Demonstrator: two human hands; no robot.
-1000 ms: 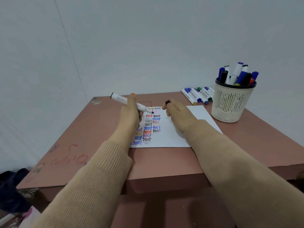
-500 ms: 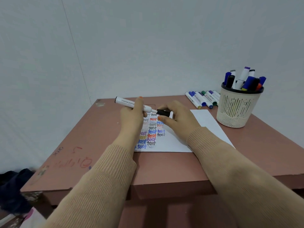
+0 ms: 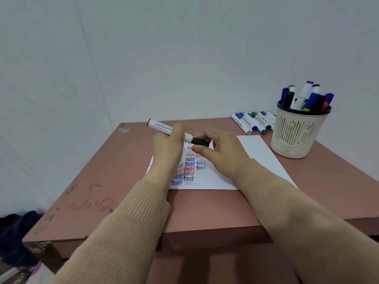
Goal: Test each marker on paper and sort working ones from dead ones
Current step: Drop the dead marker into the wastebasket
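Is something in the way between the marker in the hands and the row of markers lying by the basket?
Nothing visible. Between the marker and the row lies only bare table; the basket stands right of that path.

Pale grey wall [image 3: 184, 48] spans 9 to 3 o'clock, with a vertical seam [image 3: 92, 64] at 10. Reddish-brown table [image 3: 127, 171] at centre, scribbles [image 3: 90, 203] at 8 o'clock. Dark cloth [image 3: 14, 232] below, at 8.

Matt, scuffed table [image 3: 127, 181], smooth paper [image 3: 256, 156], glossy plastic marker [image 3: 162, 127], matt plastic basket [image 3: 295, 136], ribbed knit sleeves [image 3: 127, 232]
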